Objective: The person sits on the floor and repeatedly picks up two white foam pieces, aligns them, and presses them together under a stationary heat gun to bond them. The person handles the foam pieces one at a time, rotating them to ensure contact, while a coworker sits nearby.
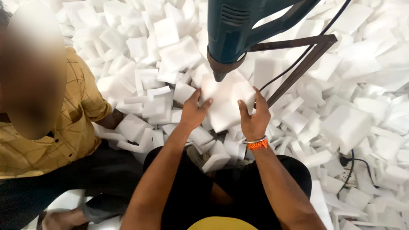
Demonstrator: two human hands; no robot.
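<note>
My left hand (194,111) and my right hand (254,117) grip a white foam block (223,102) between them, one on each side. The block is held up just under the nozzle (219,76) of a dark teal heat gun (238,30), which is fixed on a brown metal stand (298,68) and points down at the block's top edge. My right wrist wears a silver and an orange band. My knees in black trousers are below the hands.
Several white foam blocks and offcuts (140,76) cover the floor all around. Another person in a yellow checked shirt (55,136) sits close on my left. A black cable and plug (347,164) lie at the right.
</note>
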